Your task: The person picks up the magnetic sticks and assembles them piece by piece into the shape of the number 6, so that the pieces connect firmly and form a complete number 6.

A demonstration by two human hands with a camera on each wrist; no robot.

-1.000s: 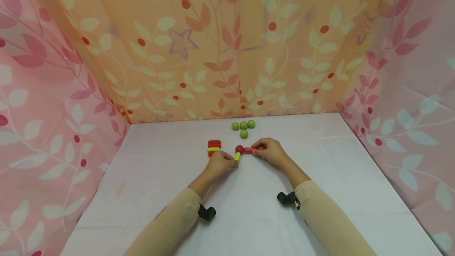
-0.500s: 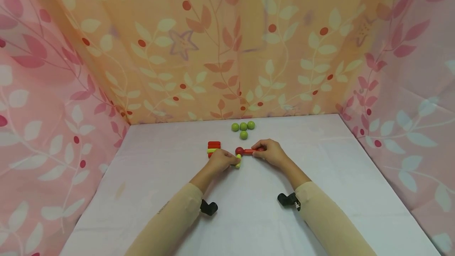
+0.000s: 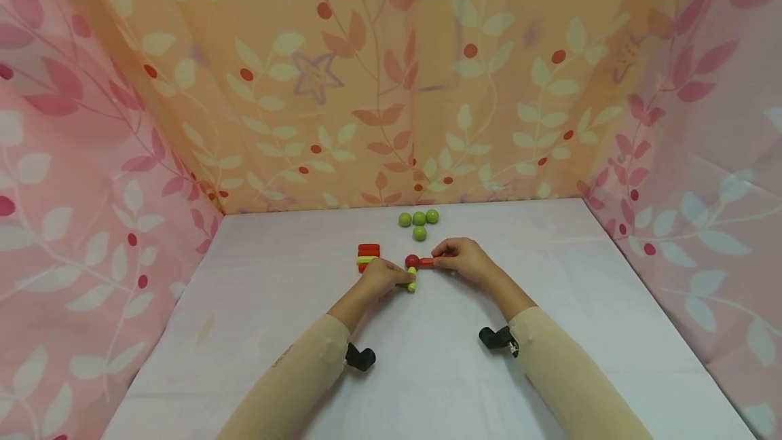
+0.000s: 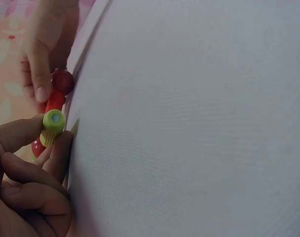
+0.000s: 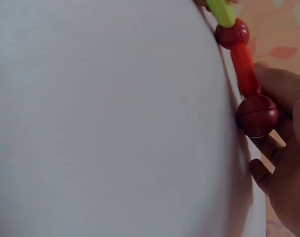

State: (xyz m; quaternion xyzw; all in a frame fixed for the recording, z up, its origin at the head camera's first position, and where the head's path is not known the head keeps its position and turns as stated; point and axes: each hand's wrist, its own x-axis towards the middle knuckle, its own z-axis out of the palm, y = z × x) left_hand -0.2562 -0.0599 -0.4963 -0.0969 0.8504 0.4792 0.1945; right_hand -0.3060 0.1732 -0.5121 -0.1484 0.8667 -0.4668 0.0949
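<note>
My left hand (image 3: 380,279) pinches a short yellow-green toy rod (image 4: 54,121) between thumb and fingers. A pale disc shows in the rod's near end, and its far end meets a dark red ball (image 5: 232,34). From that same ball a red rod (image 5: 244,69) runs to the right, ending in a second red ball (image 5: 257,116). My right hand (image 3: 466,257) holds the red rod and its ball, with the thumb along the rod. In the head view the right fingers hide most of the second ball.
Left of the hands lies a small stack of red rods (image 3: 369,248) with one yellow-green rod (image 3: 365,260) among them, partly behind my left hand. Several green balls (image 3: 419,218) sit farther back on the white table (image 3: 275,257). Patterned cloth walls (image 3: 391,121) surround it.
My left fingers have shifted slightly on the yellow-green rod; its near end now shows below them, and its far end stays at the red ball. The right hand has hardly moved.
</note>
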